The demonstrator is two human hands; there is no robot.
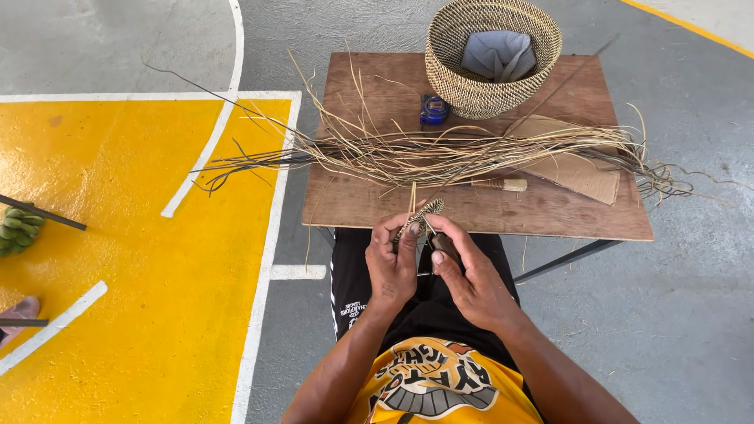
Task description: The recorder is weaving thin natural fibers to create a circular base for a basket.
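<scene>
Woven coil, a small start of patterned basketwork, sits between both hands just in front of the near edge of the surface, above the person's lap. The left hand is closed around the lower part of the coil, thumb and fingers pinching it. The right hand is also closed, its fingers wrapped on a dark tool handle while the thumb presses toward the coil. A pale strand rises from the coil toward the surface.

On the brown wooden surface lies a long loose bundle of straw fibres, spread from left to right and trailing off both edges; its stray ends reach over the near edge close to the hands. A short tool with a wrapped handle lies just beside the bundle, near the coil. A flat piece of brown cardboard lies under the right part of the bundle. At the far edge stands a finished woven basket with a folded grey cloth inside, and a small blue object rests touching its base on the left.

On the yellow painted floor to the left lies a bunch of green bananas beside a dark stick.
</scene>
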